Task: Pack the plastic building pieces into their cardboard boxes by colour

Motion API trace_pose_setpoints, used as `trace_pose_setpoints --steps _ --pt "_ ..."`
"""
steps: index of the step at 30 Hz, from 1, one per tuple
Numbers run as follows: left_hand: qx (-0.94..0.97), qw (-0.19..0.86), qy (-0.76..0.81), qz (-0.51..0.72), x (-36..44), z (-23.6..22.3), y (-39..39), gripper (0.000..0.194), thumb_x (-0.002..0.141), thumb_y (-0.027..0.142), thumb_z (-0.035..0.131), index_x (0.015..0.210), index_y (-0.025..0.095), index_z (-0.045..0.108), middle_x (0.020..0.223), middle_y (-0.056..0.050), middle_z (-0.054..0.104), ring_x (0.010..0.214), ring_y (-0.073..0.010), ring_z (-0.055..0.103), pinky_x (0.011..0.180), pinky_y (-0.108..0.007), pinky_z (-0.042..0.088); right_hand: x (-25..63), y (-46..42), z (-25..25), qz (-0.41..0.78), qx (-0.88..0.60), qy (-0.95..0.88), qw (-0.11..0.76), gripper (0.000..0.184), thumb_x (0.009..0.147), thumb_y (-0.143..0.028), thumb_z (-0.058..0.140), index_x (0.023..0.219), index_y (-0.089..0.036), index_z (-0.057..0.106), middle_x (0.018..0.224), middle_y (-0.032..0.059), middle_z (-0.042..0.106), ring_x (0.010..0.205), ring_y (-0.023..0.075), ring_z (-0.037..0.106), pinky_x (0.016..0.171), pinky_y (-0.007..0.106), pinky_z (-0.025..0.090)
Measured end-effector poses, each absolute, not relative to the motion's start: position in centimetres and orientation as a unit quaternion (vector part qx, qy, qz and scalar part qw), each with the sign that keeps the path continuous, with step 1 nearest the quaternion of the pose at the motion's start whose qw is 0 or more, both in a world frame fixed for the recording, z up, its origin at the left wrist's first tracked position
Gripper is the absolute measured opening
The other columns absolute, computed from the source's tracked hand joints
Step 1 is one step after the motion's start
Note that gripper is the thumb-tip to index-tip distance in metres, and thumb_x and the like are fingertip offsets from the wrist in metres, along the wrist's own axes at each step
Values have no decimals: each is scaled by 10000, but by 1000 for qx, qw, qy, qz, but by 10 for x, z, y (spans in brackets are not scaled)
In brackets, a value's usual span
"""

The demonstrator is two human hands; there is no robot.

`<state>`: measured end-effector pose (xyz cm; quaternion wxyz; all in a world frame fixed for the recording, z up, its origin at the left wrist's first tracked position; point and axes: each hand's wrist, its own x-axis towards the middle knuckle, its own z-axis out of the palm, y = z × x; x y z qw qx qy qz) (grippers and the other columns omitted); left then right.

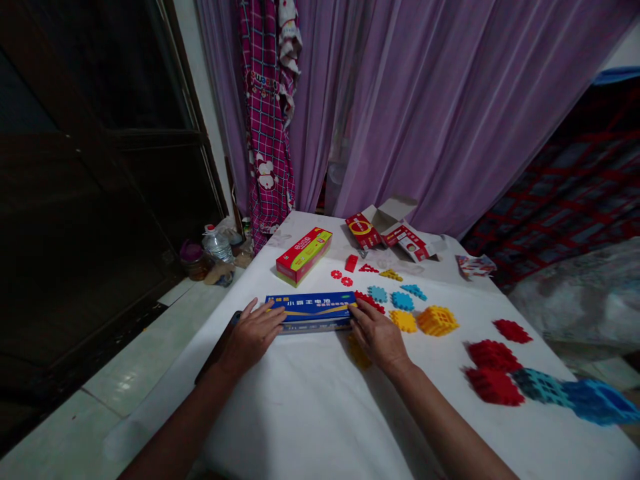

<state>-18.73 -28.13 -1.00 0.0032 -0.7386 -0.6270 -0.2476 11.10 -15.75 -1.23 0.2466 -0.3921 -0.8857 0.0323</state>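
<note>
A long blue battery box (313, 308) with white lettering and a yellow stripe lies closed on the white table. My left hand (254, 333) grips its left end, fingers reaching over the top. At the opposite end, my right hand (377, 333) holds the box with its fingers on the top and right edge. Beside my left wrist a dark flat object (219, 347) is partly hidden under the arm. Yellow plastic building pieces (403, 321) lie just beyond my right hand, and another yellow piece (359, 352) is partly covered by it.
Behind the blue box stands a red and yellow-green box (304, 256). An opened red and white carton (387, 230) lies at the back. Stacked yellow pieces (438, 321), red pieces (495, 357) and blue pieces (597, 400) spread over the right side. A water bottle (217, 244) stands on the floor.
</note>
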Motion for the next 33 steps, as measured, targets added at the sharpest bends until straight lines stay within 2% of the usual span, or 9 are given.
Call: trace_pose_setpoints --steps 2,6,10,14,18,22,26,29,33 --pt "-731 11 -640 -236 -185 -2 -277 354 896 348 552 1228 273 648 1356 -75 600 1321 -277 487 1176 -534 211 111 -158 -10 35 -389 -884 255 385 916 -302 466 1243 -221 651 1333 123 601 1103 277 642 899 433 563" --pt "-732 -17 -657 -181 -180 17 -258 712 778 467 676 1414 219 471 1514 -135 412 1427 -319 318 1191 -528 143 114 -160 -5 31 -395 -870 293 394 923 -316 459 1269 -234 627 1314 104 618 1135 251 628 929 406 552" --pt "-760 -74 -637 -110 -176 27 -241 866 735 510 686 1487 264 336 1516 -133 408 1417 -314 333 1182 -547 103 128 -164 -3 36 -405 -854 324 396 934 -329 454 1291 -256 610 1345 83 598 1150 234 623 935 384 555" --pt "-758 -85 -638 -104 -170 31 -239 766 759 427 660 1461 273 394 1379 -122 543 1283 -306 485 1135 -486 258 155 -164 -11 37 -420 -837 349 381 933 -354 467 1268 -269 628 1341 72 603 1144 238 630 890 376 584" --pt "-744 -79 -646 -151 -169 38 -240 665 757 392 640 1399 308 489 1269 -84 603 1144 -284 566 987 -384 421 185 -163 -17 40 -449 -810 375 362 926 -369 484 1243 -292 640 1316 58 621 1110 234 650 849 365 603" --pt "-705 -31 -681 -196 -173 66 -220 650 777 440 606 1404 315 488 1226 -75 612 1105 -274 582 936 -358 449 207 -165 -14 39 -476 -775 414 357 922 -388 482 1214 -284 658 1303 66 628 1096 246 655 732 343 629" --pt "-632 45 -753 -175 -176 108 -172 674 801 505 555 1429 278 461 1225 -109 608 1129 -312 574 958 -403 441 221 -168 -14 40 -508 -731 453 379 924 -416 471 1219 -265 655 1300 80 628 1049 250 671 594 306 618" --pt "-582 66 -800 -133 -176 129 -133 685 812 547 517 1439 281 441 1228 -123 620 1116 -333 586 933 -421 454 237 -168 -22 38 -525 -711 466 388 918 -439 479 1211 -257 656 1281 86 638 915 226 704 501 274 586" --pt "-539 47 -836 -90 -176 127 -97 681 795 581 518 1409 289 471 1244 -130 631 1139 -330 592 905 -406 469 269 -161 -38 40 -519 -717 463 397 875 -475 539 1188 -266 668 1246 93 661 680 169 706 464 253 572"
